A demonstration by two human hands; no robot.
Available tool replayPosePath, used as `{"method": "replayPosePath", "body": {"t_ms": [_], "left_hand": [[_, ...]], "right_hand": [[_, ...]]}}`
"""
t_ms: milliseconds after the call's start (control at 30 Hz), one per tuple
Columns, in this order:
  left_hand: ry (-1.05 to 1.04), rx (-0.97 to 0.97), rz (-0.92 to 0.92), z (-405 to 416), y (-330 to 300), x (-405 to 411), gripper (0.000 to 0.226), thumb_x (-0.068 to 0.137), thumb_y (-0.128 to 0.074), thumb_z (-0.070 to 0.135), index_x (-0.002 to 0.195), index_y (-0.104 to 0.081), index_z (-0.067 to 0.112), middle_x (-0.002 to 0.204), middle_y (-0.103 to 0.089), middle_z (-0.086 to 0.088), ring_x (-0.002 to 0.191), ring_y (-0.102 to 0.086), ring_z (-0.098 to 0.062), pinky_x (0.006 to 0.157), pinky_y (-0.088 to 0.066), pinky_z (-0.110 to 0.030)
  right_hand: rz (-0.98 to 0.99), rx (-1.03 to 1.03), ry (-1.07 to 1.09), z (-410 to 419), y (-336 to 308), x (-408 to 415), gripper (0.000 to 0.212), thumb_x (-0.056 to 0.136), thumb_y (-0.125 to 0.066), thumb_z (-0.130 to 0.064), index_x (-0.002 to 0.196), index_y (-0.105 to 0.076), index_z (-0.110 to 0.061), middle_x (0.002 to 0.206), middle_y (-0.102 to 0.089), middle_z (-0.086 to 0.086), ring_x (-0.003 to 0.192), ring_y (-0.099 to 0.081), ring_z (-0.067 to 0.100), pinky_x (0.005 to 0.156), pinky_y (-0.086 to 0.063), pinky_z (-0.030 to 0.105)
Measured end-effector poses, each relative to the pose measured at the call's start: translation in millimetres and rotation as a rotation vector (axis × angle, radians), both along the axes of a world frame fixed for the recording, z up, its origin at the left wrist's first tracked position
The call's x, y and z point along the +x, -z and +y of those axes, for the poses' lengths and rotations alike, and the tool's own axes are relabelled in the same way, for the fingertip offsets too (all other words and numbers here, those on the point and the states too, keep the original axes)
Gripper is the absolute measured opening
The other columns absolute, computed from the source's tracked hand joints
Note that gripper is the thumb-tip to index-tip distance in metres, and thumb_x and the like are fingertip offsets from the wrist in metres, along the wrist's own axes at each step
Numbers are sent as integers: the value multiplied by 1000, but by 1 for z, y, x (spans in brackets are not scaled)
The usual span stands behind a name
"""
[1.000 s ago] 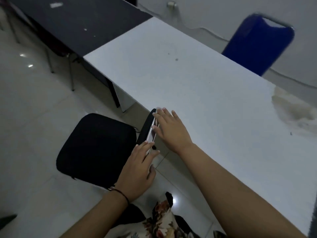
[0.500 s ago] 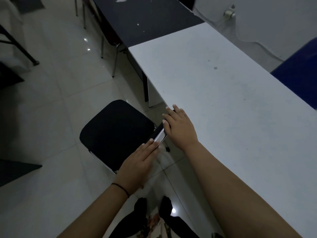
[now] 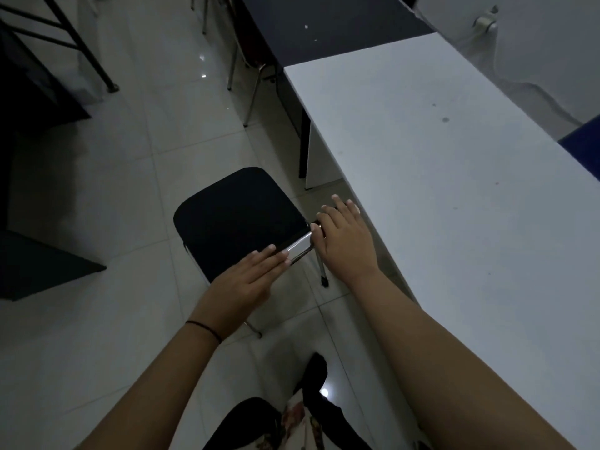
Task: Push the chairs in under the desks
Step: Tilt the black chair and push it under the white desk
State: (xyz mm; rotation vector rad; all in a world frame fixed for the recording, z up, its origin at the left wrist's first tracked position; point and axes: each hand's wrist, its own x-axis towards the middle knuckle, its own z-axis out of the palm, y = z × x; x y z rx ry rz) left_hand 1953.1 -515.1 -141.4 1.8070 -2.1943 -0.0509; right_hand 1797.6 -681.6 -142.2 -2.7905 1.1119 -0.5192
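While standing on the tiled floor (image 3: 136, 177) just beside the white desk (image 3: 454, 206), black chair (image 3: 237, 219) not yet under it. Left hand (image 3: 242, 282) flat, fingers straight, resting on chrome backrest bar (image 3: 300, 246). Right hand (image 3: 345, 243) gripping same bar's far end, fingers curled over it.

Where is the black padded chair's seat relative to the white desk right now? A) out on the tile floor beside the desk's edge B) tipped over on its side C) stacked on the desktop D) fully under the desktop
A: the black padded chair stands upright on the tile floor, its seat wholly clear of the white rectangular desk, with the left hand and right hand on its chrome top rail.
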Motion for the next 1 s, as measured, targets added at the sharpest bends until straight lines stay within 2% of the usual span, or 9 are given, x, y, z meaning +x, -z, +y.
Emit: {"method": "replayPosePath", "body": {"t_ms": [133,300,367,500,600,667,733,900,1000], "left_hand": [[-13,13,-42,36,0,21,51,91,-40,15,141,-32,14,144,-39,-5,136,-32,-21,116,-17,-33],[-68,-4,-55,94,-2,33,59,85,-59,5,139,-38,12,145,-38,-4,136,-32,-20,116,-18,-32],[-101,-19,-53,114,-4,34,59,83,-60,4,138,-41,11,142,-41,-5,134,-35,-21,115,-20,-32],[-155,-60,-2,148,-4,32,62,78,-65,-7,134,-45,8,138,-48,-7,129,-43,-22,107,-36,-36],[-190,-54,52,169,-6,30,62,74,-67,-13,131,-50,6,134,-52,-9,124,-49,-24,103,-39,-39],[-186,-63,66,180,-7,26,48,83,-59,-5,129,-52,7,132,-55,-9,123,-50,-23,103,-40,-37],[-206,-66,97,189,-10,20,37,91,-45,11,127,-55,8,128,-58,-8,122,-51,-21,103,-41,-34],[-252,-48,123,203,-15,4,39,92,-41,24,124,-58,9,121,-62,-7,115,-56,-20,100,-44,-34],[-289,3,36,200,-16,-5,41,95,-36,28,126,-56,10,125,-60,-9,119,-53,-24,106,-35,-35]], "right_hand": [[-8,-13,-12,33,3,9,44,97,-33,-33,94,-68,-6,104,-69,11,118,-56,29,109,-36,41],[-28,-58,-9,90,3,12,38,96,-40,-30,90,-67,-5,92,-69,11,96,-63,27,100,-45,43],[-32,-65,0,110,4,11,37,96,-41,-30,89,-67,-5,91,-68,10,93,-63,26,97,-47,43],[-64,-114,47,146,5,11,37,96,-40,-28,84,-67,-7,83,-67,8,85,-63,26,88,-50,42],[-92,-158,75,171,8,1,36,95,-40,-25,78,-66,-7,74,-65,7,74,-62,24,78,-52,40],[-112,-205,99,190,10,-12,34,95,-41,-23,76,-65,-7,70,-63,7,68,-59,23,71,-52,38],[-131,-271,123,209,11,-27,34,95,-41,-21,71,-62,-8,65,-58,5,62,-54,22,63,-48,35],[-125,-332,165,248,12,-50,34,94,-42,-20,65,-56,-12,60,-51,3,57,-46,21,54,-38,34],[-98,-307,156,260,10,-57,32,94,-42,-21,70,-59,-11,66,-56,4,61,-49,21,58,-41,35]]}}
